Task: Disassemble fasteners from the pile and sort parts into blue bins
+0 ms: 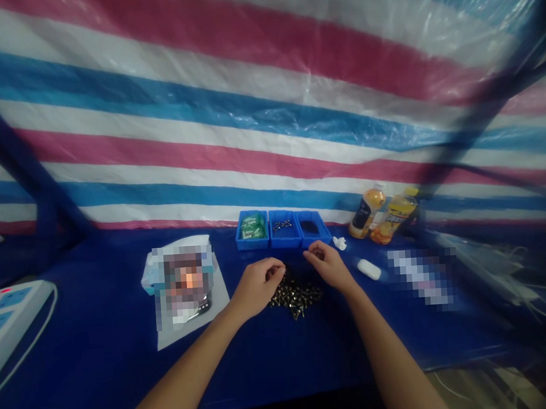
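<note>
A heap of small, dark brass-coloured metal pieces [297,298] lies on the blue table between my forearms; their exact kind is too small to tell. My left hand [258,285] is closed at the heap's left upper edge, thumb and fingers pinched together. Whatever it may hold is hidden. My right hand [330,266] is closed too, its fingertips just in front of the right blue bin [324,238]. I cannot make out anything between those fingers. Black small parts [309,227] lie in that bin, and the middle blue bin [284,239] holds silvery small parts [282,225].
The left blue bin [252,244] holds green packets [253,228]. At the right stand two drink bottles [367,212], with crumpled tissue [339,243] and a white case [369,269] nearer. A paper sheet [221,306] lies left; a power strip [18,319] is at far left.
</note>
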